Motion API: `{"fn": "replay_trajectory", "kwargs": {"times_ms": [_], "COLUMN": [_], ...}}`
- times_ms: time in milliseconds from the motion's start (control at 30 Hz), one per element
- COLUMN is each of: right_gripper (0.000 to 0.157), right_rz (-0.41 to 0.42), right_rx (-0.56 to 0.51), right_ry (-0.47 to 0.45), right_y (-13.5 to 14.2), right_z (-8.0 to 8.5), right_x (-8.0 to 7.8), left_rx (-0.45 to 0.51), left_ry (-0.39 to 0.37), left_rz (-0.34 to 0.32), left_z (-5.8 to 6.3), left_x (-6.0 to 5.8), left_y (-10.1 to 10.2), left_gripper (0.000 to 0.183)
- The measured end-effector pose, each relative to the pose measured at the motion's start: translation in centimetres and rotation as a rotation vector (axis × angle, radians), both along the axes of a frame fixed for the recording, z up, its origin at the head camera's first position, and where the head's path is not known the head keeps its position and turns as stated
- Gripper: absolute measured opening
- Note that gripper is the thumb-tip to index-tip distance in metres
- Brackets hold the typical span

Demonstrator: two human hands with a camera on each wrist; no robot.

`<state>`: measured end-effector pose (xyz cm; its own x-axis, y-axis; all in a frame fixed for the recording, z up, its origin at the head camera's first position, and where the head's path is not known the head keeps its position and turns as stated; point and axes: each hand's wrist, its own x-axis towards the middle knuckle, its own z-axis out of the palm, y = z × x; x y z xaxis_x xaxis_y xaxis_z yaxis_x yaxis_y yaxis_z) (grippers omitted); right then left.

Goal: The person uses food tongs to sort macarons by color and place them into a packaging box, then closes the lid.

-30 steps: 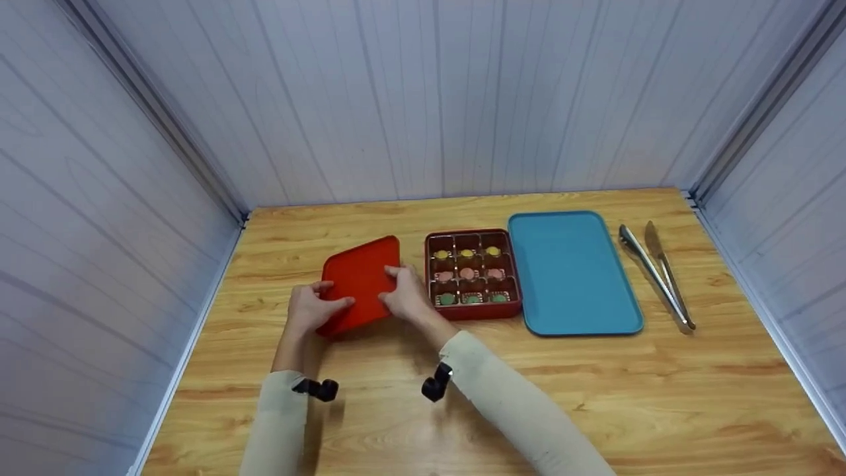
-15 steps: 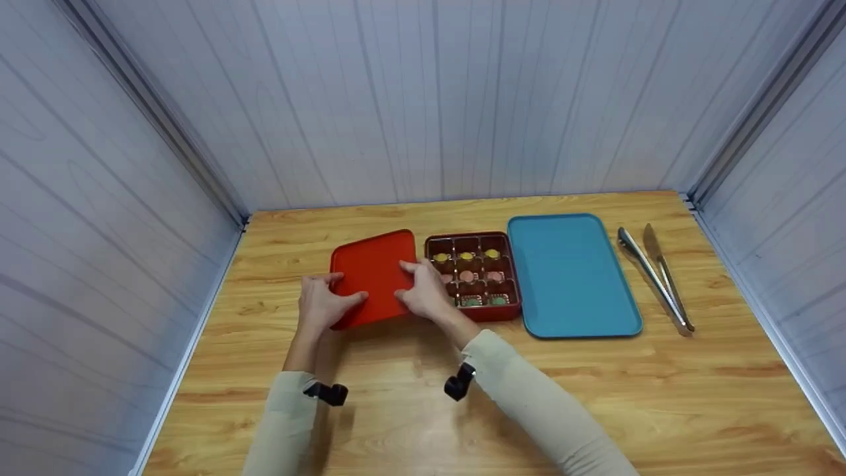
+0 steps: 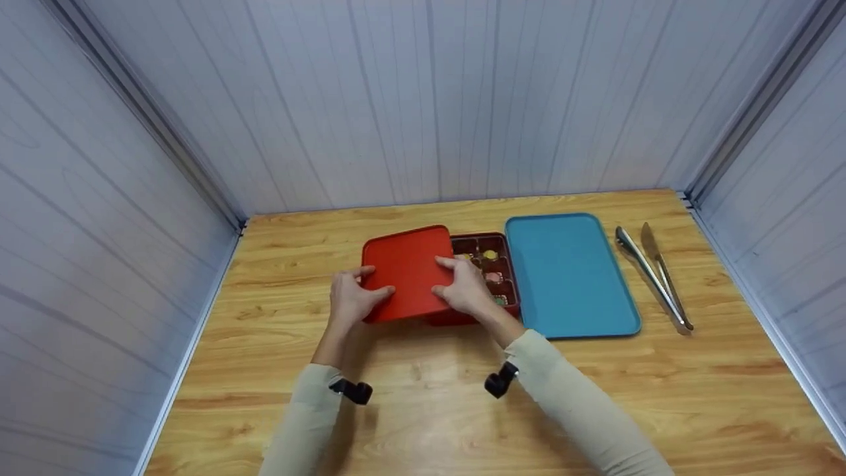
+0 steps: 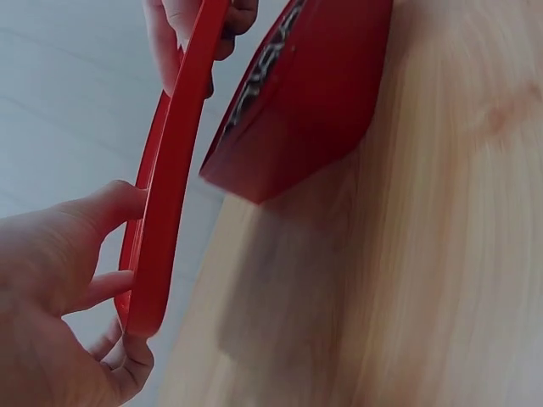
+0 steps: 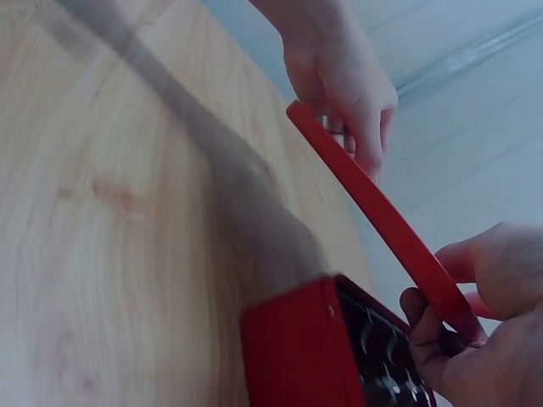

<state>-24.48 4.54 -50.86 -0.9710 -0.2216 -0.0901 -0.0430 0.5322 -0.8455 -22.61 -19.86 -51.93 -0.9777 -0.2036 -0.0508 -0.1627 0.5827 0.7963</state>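
Both hands hold a flat red lid [image 3: 410, 271] above the table. My left hand [image 3: 351, 296] grips its left edge, thumb on top and fingers at the side and below. On the right edge, my right hand [image 3: 464, 285] pinches it the same way. Beneath and to the right stands an open dark-red box [image 3: 505, 307] with a divided insert, its left part hidden by the lid. Yellow, pink and green sweets show in the uncovered compartments. A gap separates the lid [image 4: 170, 186] from the box [image 4: 314, 110] in the left wrist view.
A blue tray [image 3: 572, 277] lies against the box's right side. Farther right, metal tongs [image 3: 651, 274] and a knife [image 3: 654, 248] lie side by side on the wooden table [image 3: 423, 410]. Pale panelled walls [image 3: 429, 99] enclose the back and sides.
Both hands have carried the red lid to the right, from beside the box to over its left part. It now covers several compartments that showed before. The box, tray and utensils stay put.
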Motion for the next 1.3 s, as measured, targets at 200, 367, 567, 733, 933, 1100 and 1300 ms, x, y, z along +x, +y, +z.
{"fn": "replay_trajectory", "kwargs": {"times_ms": [200,367,567,733,933,1100,1300], "right_gripper": [0.067,0.067,0.067,0.068,0.089,0.104,0.091], "right_rz": [-0.014,-0.002,0.0,-0.012,-0.012,-0.056,-0.085], "right_rx": [0.043,0.032,0.024,0.01,-0.058,-0.16,-0.244], "right_ry": [-0.033,-0.027,-0.031,-0.031,-0.016,-0.059,-0.145], "right_y": [2.7,5.5,8.2,9.5,10.3,11.3,12.9], "right_z": [1.4,1.5,1.8,2.1,2.4,3.0,4.2], "right_x": [1.1,1.4,1.7,1.7,1.3,0.9,0.0], "left_rx": [0.026,0.015,-0.026,-0.027,-0.027,-0.022,-0.104], "left_ry": [0.004,0.02,0.053,0.072,0.145,0.241,0.448], "left_rz": [-0.027,-0.046,-0.08,-0.104,-0.14,-0.154,-0.207], "left_z": [0.3,0.6,1.3,1.8,1.8,1.3,0.8], "left_x": [-0.1,-0.1,-0.4,-0.8,-1.0,-0.8,-0.5], "left_y": [2.4,4.9,7.4,8.7,9.1,9.0,8.9], "left_gripper": [0.064,0.065,0.065,0.066,0.065,0.064,0.062]}}
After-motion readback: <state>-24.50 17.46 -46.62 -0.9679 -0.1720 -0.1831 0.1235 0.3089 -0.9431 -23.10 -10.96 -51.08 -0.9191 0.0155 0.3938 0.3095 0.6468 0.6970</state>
